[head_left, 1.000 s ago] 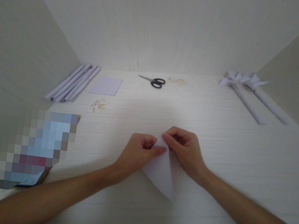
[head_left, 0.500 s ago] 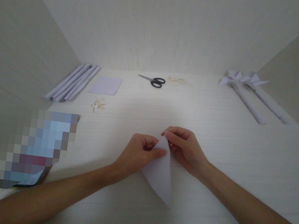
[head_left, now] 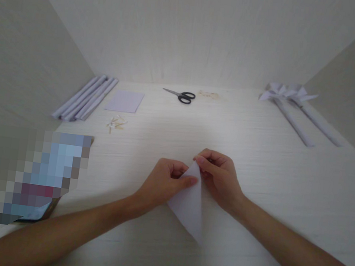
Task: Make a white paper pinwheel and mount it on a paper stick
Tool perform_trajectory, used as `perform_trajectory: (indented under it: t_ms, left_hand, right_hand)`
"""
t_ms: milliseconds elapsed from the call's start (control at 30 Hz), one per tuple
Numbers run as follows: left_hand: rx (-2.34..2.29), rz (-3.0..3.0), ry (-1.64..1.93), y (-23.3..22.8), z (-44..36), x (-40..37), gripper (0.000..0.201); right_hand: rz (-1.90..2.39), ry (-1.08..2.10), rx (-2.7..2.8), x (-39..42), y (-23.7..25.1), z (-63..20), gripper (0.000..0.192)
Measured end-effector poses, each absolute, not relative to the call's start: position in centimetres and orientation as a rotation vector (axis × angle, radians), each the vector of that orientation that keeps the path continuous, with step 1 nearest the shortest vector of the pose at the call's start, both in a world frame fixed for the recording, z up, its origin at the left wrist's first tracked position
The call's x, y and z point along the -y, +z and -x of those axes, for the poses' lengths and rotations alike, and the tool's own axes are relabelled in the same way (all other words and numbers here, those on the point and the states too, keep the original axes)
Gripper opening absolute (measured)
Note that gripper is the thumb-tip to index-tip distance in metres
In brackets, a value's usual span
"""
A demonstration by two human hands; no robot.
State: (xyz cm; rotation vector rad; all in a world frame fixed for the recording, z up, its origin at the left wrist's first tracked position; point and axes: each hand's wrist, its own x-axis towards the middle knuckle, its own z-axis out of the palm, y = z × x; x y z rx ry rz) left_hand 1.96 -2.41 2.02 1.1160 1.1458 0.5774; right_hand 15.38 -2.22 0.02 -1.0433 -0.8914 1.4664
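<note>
A pale lilac sheet of paper, folded into a triangle, lies on the white table in front of me. My left hand pinches its upper tip from the left, thumb on top. My right hand grips the same tip from the right, fingers curled over the corner. The lower point of the triangle faces me.
Several rolled paper tubes lie at the back left beside a flat lilac sheet and small wooden sticks. Black scissors rest at the back. Two paper pinwheels on tubes lie at the right. A blurred object sits at the left.
Both hands stayed at the paper's tip; the right fingers shifted slightly and the folded triangle's lower point moved a little toward me.
</note>
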Motion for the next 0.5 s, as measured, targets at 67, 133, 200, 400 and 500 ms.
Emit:
perform_trajectory:
  t_ms: [67, 133, 200, 400, 500]
  left_hand:
    - [-1.165, -1.124, 0.578, 1.96, -1.99, 2.40, 0.011]
    - [-1.182, -1.138, 0.577, 1.87, -2.07, 2.39, 0.012]
    - [-1.194, -1.157, 0.572, 1.79, -2.18, 2.38, 0.013]
    - [-1.206, -1.142, 0.604, 1.72, -2.21, 2.53, 0.015]
    - [-1.212, -1.113, 0.660, 1.74, -2.10, 2.70, 0.016]
  right_hand:
    - [1.084, 1.394, 0.992, 2.32, -0.10, -15.30, 0.012]
    - [1.136, 1.318, 1.080, 2.45, -0.07, -15.25, 0.014]
    - [1.192, 1.246, 1.143, 2.56, 0.05, -15.24, 0.015]
    - [1.173, 1.286, 1.139, 2.35, 0.07, -15.19, 0.014]
    - [1.073, 1.428, 1.081, 2.15, -0.14, -15.15, 0.013]
